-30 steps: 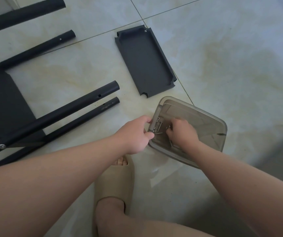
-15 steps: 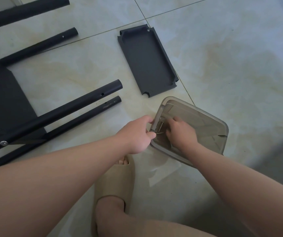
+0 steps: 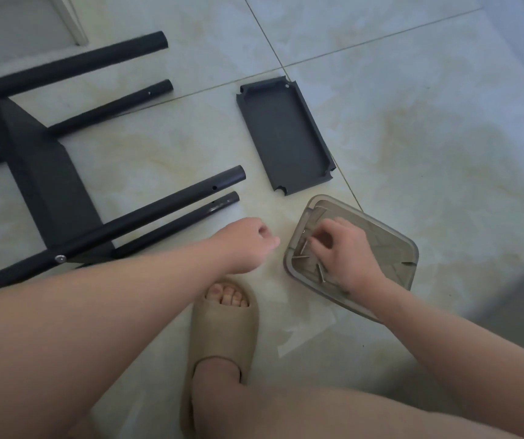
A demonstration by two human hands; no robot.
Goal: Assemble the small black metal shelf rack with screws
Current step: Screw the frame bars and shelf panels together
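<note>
The part-built rack [image 3: 42, 172] lies on its side on the pale tiled floor [image 3: 412, 137], towards the left of the view. One dark shelf panel is joined to four black poles that run out to the right. A silver screw head [image 3: 60, 258] shows where the panel meets the near long pole [image 3: 159, 213]. That pole has a small hole near its open end. The thinner pole [image 3: 178, 223] lies just beside it.

A loose shelf panel [image 3: 286, 137] lies flat on the floor, rim upward, with notched corners. It sits just past the pole ends, and a tile seam runs beside its far and right edges.

Near its closest corner stands a smoky clear plastic tub [image 3: 390, 248], tilted a little. Several silver screws [image 3: 320, 272] lie in the tub's left part.

The right hand [image 3: 346, 255] is inside the tub, fingers bent down with the tips among the screws. Whether they pinch one cannot be told, as the fingertips are hidden.

The left hand [image 3: 248, 245] is over the floor between the pole ends and the tub, close to the tub's left rim but not touching it. Its fingers are curled into a loose fist and nothing shows in it.

A foot in a beige slipper [image 3: 222, 324] stands on the floor below the hands.
</note>
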